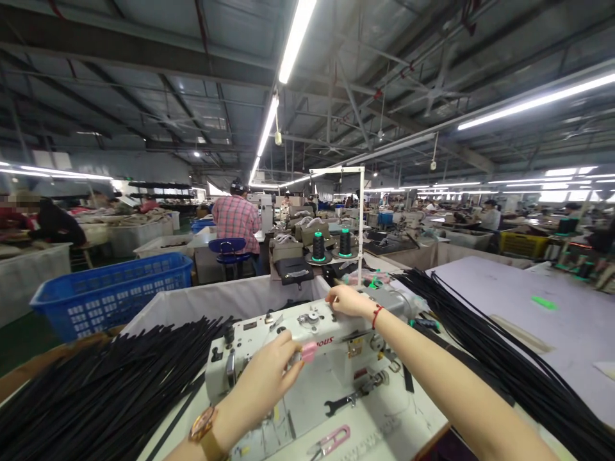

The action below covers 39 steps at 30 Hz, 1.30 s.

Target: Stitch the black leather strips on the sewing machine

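A white sewing machine [343, 326] stands before me, red lettering on its front. My left hand [266, 374], a watch on its wrist, is in front of the machine head. Its fingers are closed on a small pink-ended tool [309, 351]; the rest of this tool is mostly hidden by the fingers. My right hand [350, 301] rests at the top rear of the machine, fingertips pinched together and pointing down. Whatever they pinch, perhaps thread, is too small to make out. Pink-handled thread snips [336, 437] and a dark wrench [341, 404] lie on the machine bed.
Black strips [120, 378] are heaped at left, and more black strips [509, 365] run along the right. Two black thread cones [318, 248] stand behind the machine beside a white thread stand [361, 224]. A blue basket [120, 288] is at left; a co-worker [237, 221] sits ahead.
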### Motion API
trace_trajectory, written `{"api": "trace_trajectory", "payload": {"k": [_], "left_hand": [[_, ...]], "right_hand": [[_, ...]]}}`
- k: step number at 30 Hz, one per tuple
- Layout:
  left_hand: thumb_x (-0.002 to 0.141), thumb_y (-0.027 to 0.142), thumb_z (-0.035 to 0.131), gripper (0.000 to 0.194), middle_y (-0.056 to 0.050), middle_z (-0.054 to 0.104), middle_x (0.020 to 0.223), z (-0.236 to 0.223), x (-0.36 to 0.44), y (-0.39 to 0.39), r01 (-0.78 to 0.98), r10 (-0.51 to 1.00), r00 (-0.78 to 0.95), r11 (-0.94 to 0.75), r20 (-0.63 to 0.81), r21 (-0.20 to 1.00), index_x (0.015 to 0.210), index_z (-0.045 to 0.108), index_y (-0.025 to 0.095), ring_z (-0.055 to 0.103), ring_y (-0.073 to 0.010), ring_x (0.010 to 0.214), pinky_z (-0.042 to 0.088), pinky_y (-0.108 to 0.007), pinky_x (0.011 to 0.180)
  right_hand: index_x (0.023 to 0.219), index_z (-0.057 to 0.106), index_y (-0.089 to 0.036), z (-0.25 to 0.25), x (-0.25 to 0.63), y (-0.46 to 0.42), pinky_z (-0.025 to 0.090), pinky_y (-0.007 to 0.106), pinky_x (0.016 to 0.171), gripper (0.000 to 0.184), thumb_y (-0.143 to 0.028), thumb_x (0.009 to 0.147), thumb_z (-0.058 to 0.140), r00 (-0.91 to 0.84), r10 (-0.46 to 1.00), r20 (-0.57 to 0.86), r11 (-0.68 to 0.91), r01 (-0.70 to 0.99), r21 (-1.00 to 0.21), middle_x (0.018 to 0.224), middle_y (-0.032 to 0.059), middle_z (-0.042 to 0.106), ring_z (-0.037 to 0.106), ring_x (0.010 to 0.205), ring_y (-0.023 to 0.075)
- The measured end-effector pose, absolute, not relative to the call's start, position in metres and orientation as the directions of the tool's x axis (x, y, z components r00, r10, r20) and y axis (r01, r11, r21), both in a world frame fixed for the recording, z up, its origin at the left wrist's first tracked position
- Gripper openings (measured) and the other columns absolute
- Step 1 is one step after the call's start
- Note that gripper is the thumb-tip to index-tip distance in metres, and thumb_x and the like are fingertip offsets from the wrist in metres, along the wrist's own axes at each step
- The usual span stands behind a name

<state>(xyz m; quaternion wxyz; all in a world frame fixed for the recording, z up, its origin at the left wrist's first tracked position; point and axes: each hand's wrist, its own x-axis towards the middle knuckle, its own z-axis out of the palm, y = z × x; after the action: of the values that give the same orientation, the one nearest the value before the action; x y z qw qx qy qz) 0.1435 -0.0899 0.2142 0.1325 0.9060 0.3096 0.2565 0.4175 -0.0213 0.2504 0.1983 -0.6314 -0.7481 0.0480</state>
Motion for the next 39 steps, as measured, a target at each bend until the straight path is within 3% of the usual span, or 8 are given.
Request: {"api": "trace_trajectory", "payload": {"k": [5, 9, 17, 21, 24, 27, 32, 39], "left_hand": [[0.092, 0.023, 0.045, 0.018, -0.005, 0.053, 0.091, 0.216, 0.143, -0.091, 0.504, 0.631, 0.678, -0.772, 0.377, 0.388, 0.096, 0.062, 0.02, 0.056, -0.0175, 0.079, 0.045, -0.028, 0.075], [0.091, 0.022, 0.047, 0.016, -0.004, 0.054, 0.092, 0.215, 0.144, -0.091, 0.495, 0.631, 0.677, -0.771, 0.378, 0.4, 0.095, 0.062, 0.02, 0.056, -0.0168, 0.079, 0.045, -0.028, 0.076], [0.089, 0.021, 0.049, 0.012, -0.004, 0.053, 0.092, 0.209, 0.145, -0.09, 0.506, 0.633, 0.667, -0.772, 0.392, 0.386, 0.093, 0.061, 0.02, 0.056, -0.0163, 0.077, 0.043, -0.027, 0.073], [0.088, 0.018, 0.049, 0.013, -0.003, 0.052, 0.09, 0.211, 0.145, -0.091, 0.51, 0.633, 0.67, -0.773, 0.388, 0.378, 0.093, 0.061, 0.02, 0.056, -0.016, 0.076, 0.042, -0.027, 0.072], [0.089, 0.018, 0.049, 0.013, -0.003, 0.052, 0.09, 0.212, 0.145, -0.092, 0.5, 0.628, 0.674, -0.776, 0.389, 0.385, 0.094, 0.061, 0.02, 0.056, -0.0162, 0.077, 0.042, -0.027, 0.07], [0.089, 0.018, 0.049, 0.014, -0.003, 0.052, 0.091, 0.213, 0.145, -0.093, 0.495, 0.633, 0.665, -0.771, 0.396, 0.402, 0.095, 0.061, 0.019, 0.056, -0.0157, 0.076, 0.042, -0.027, 0.071], [0.088, 0.016, 0.049, 0.016, -0.003, 0.052, 0.091, 0.213, 0.145, -0.093, 0.474, 0.633, 0.659, -0.769, 0.406, 0.428, 0.096, 0.062, 0.019, 0.055, -0.0152, 0.076, 0.042, -0.026, 0.07], [0.089, 0.018, 0.047, 0.016, -0.003, 0.051, 0.089, 0.208, 0.149, -0.091, 0.477, 0.635, 0.664, -0.766, 0.395, 0.431, 0.095, 0.062, 0.019, 0.054, -0.0153, 0.071, 0.042, -0.027, 0.068]], "right_hand": [[0.12, 0.059, -0.01, 0.267, 0.451, -0.03, 0.038, 0.031, 0.104, 0.044, -0.009, 0.08, 0.041, 0.15, 0.89, 0.43, 0.07, 0.887, -0.456, 0.128, 0.0141, 0.059, 0.053, 0.12, 0.02], [0.139, 0.033, -0.003, 0.27, 0.473, -0.031, 0.055, 0.033, 0.077, 0.055, -0.018, 0.087, 0.036, 0.36, 0.86, 0.361, -0.065, 0.78, -0.623, 0.133, 0.0258, 0.051, 0.068, 0.091, 0.02], [0.084, 0.066, -0.008, 0.264, 0.441, -0.02, 0.048, 0.021, 0.05, 0.042, -0.033, 0.091, 0.033, 0.276, 0.914, 0.299, -0.012, 0.752, -0.659, 0.068, 0.0092, 0.067, 0.06, 0.053, 0.0128], [0.084, 0.067, -0.009, 0.28, 0.429, -0.021, 0.047, 0.023, 0.054, 0.045, -0.032, 0.094, 0.029, 0.233, 0.893, 0.385, 0.023, 0.831, -0.556, 0.069, 0.009, 0.067, 0.061, 0.057, 0.015], [0.107, 0.065, -0.013, 0.289, 0.42, -0.042, 0.05, 0.028, 0.073, 0.03, -0.029, 0.089, 0.047, 0.192, 0.869, 0.457, 0.037, 0.894, -0.446, 0.11, 0.0143, 0.067, 0.066, 0.09, 0.0228], [0.137, 0.042, -0.019, 0.267, 0.406, -0.082, 0.047, 0.034, 0.088, 0.048, -0.026, 0.09, 0.05, 0.084, 0.778, 0.623, 0.068, 0.974, -0.217, 0.142, 0.0146, 0.045, 0.051, 0.121, 0.0285], [0.099, 0.061, -0.026, 0.109, 0.389, -0.141, 0.048, 0.026, 0.06, 0.014, -0.022, 0.087, 0.055, -0.431, 0.739, 0.517, 0.37, 0.902, 0.223, 0.089, 0.0022, 0.069, 0.064, 0.077, 0.0189], [0.083, 0.058, -0.021, -0.055, 0.392, -0.139, 0.038, 0.031, 0.056, 0.021, -0.017, 0.091, 0.039, -0.376, 0.52, 0.767, 0.29, 0.922, 0.255, 0.074, 0.0005, 0.065, 0.058, 0.064, 0.0193]]}}
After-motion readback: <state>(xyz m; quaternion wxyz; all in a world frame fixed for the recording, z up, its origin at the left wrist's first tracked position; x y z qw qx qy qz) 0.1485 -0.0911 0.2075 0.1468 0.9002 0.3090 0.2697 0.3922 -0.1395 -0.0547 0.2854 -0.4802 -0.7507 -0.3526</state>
